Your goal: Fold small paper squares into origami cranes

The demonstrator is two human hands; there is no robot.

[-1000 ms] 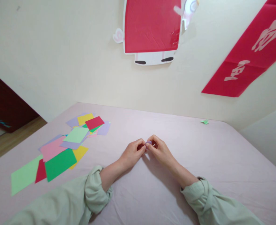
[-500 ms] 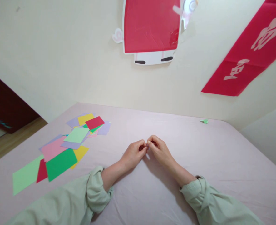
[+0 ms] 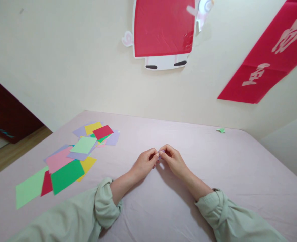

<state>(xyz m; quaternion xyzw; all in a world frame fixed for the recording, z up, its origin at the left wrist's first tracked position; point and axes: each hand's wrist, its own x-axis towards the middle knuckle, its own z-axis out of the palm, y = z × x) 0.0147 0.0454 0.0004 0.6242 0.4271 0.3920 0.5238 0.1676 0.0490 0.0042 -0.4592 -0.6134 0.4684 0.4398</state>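
while my left hand (image 3: 144, 163) and right hand (image 3: 175, 161) meet over the pale pink cloth surface (image 3: 148, 211), both pinch a tiny purple piece of paper (image 3: 161, 155) between them, mostly hidden. if i press unevenly, it could crease crookedly; if either grip slackens, something this small might slip. flat, rectangular, multicoloured paper sheets (image 3: 61, 159) overlap to my left; a pointed green paper shape (image 3: 221, 130) lies far right.

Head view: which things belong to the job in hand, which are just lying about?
In use:
small purple piece, pinched by left hand and right hand

Apparently just lying about:
coloured sheets, overlapping, at left; possibly stock
light-green piece, near the far edge, right
red banner and red cutout, up on the wall
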